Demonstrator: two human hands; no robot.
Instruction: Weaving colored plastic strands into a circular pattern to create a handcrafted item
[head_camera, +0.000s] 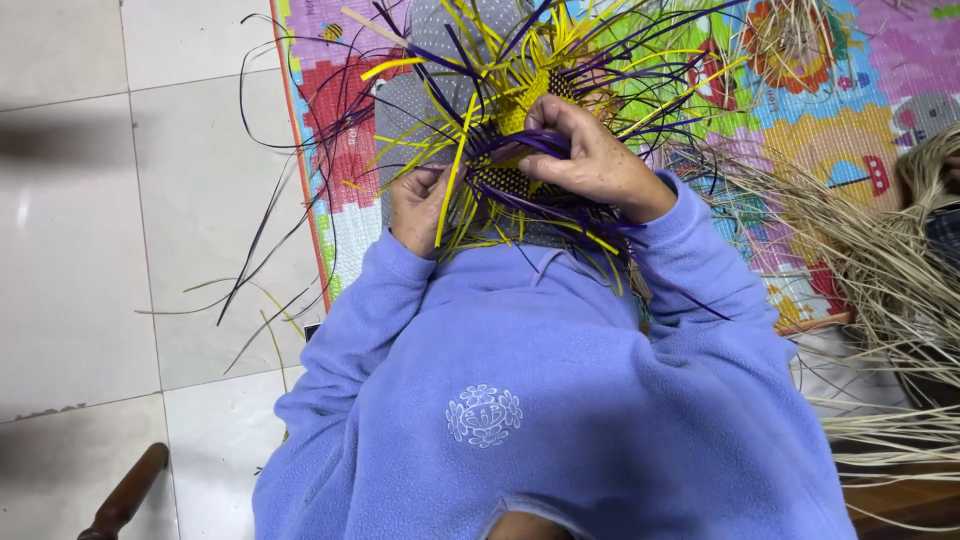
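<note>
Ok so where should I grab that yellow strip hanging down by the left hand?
Pinch the yellow strip near its free lower end, coming from the left hand side. It hangs loose and almost straight there, while higher up it crosses into the woven piece.

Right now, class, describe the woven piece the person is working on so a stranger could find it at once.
Start at the colourful play mat on the white tiled floor. Above the lilac fleece sleeves, the left hand and right hand hold the woven piece. Unlike the pale straw bundle to its right, it is plaited from yellow and purple strips, loose ends fanning outward.
</note>
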